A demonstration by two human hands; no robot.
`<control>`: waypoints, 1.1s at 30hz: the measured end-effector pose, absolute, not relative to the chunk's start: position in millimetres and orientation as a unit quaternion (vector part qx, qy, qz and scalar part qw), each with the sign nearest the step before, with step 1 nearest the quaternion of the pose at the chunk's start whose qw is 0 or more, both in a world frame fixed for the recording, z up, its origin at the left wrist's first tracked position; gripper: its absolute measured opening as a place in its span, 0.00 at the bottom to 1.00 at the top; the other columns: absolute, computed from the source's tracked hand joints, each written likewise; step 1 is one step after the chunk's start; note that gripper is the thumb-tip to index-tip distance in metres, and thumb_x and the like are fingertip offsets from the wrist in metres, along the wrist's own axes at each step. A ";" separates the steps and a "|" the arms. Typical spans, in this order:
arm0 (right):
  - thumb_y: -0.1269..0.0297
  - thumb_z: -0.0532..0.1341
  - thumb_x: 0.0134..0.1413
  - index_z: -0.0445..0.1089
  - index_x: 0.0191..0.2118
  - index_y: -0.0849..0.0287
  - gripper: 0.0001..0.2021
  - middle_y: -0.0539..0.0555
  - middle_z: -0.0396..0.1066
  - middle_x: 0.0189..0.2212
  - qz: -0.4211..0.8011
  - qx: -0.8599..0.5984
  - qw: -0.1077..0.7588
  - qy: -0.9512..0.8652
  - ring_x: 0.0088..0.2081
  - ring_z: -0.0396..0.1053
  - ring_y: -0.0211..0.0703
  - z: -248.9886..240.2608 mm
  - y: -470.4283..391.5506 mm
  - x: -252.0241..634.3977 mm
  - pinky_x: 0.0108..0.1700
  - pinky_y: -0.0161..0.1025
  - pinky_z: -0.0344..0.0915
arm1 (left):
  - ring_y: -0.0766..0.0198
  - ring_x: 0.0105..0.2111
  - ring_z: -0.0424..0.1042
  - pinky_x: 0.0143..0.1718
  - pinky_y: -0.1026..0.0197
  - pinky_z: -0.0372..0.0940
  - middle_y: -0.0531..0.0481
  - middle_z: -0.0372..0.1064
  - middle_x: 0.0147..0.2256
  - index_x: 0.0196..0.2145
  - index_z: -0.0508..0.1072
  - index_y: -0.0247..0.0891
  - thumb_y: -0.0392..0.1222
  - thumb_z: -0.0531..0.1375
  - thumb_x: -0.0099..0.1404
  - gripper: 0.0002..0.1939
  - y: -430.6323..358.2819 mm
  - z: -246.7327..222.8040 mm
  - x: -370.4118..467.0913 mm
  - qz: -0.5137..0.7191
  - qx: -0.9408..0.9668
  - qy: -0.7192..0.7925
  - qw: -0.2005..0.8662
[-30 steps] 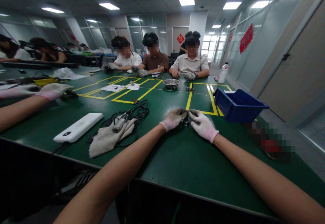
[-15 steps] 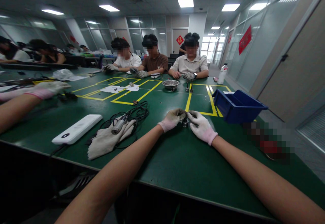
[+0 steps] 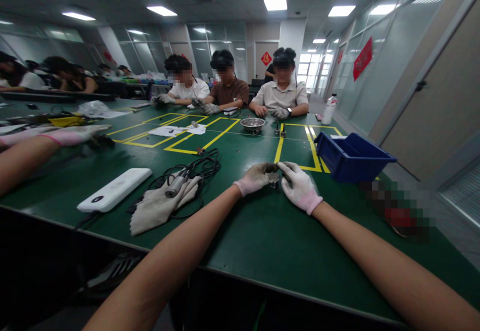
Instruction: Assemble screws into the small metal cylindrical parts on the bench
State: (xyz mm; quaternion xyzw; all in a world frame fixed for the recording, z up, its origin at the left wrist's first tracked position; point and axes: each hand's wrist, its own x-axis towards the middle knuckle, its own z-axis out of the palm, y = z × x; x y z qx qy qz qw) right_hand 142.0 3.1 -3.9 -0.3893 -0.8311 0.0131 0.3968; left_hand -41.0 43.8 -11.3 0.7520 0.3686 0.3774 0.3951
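The gloved left hand (image 3: 257, 178) and right hand (image 3: 299, 186) meet at a small metal part (image 3: 274, 184) on the green table (image 3: 240, 243); the exact grip is hidden. A blue bin (image 3: 360, 167) stands near the right edge, a bottle (image 3: 329, 111) near the far right corner, a metal bowl (image 3: 248, 127) toward the far edge.

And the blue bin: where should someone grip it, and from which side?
Probably by the upper rims of the blue bin's near and far walls, coming down from above. It sits open side up on the green table, leaving those rims exposed, with nothing visible covering them.
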 end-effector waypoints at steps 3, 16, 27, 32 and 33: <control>0.70 0.52 0.55 0.58 0.59 0.53 0.24 0.57 0.60 0.53 0.009 -0.404 0.405 -0.820 0.50 0.64 0.46 -4.4 3.7 141.7 0.53 0.44 0.64 | 0.61 0.33 0.68 0.35 0.61 0.62 0.47 0.70 0.33 0.38 0.73 0.36 0.51 0.62 0.54 0.18 40.9 -13.2 -41.5 0.318 0.825 0.399 0.242; 0.65 0.53 0.58 0.56 0.60 0.56 0.24 0.58 0.60 0.53 -0.010 -0.409 0.396 -0.822 0.48 0.65 0.46 -5.0 3.7 140.4 0.50 0.43 0.65 | 0.55 0.35 0.68 0.38 0.57 0.60 0.42 0.68 0.34 0.34 0.69 0.35 0.53 0.54 0.60 0.17 33.7 -9.2 -41.2 0.197 0.869 0.446 -0.081; 0.65 0.53 0.59 0.67 0.47 0.56 0.12 0.55 0.69 0.43 -0.004 -0.416 0.365 -0.833 0.43 0.68 0.43 -13.0 11.8 141.4 0.47 0.40 0.64 | 0.58 0.34 0.71 0.37 0.58 0.64 0.45 0.70 0.34 0.38 0.67 0.37 0.39 0.54 0.61 0.07 33.2 -14.3 -35.4 0.241 0.821 0.510 -0.087; 0.65 0.53 0.59 0.67 0.46 0.57 0.11 0.56 0.69 0.42 -0.009 -0.448 0.363 -0.817 0.43 0.68 0.44 -15.8 16.0 147.1 0.46 0.40 0.64 | 0.61 0.36 0.72 0.38 0.61 0.66 0.47 0.71 0.40 0.48 0.65 0.38 0.43 0.60 0.60 0.18 37.6 -15.8 -40.9 0.315 0.844 0.435 -0.001; 0.65 0.53 0.59 0.67 0.46 0.57 0.11 0.56 0.69 0.42 -0.007 -0.450 0.360 -0.817 0.43 0.68 0.44 -16.4 17.1 148.4 0.46 0.40 0.64 | 0.61 0.37 0.72 0.38 0.61 0.66 0.47 0.71 0.40 0.49 0.64 0.38 0.45 0.62 0.58 0.22 38.0 -15.7 -42.5 0.320 0.850 0.419 0.009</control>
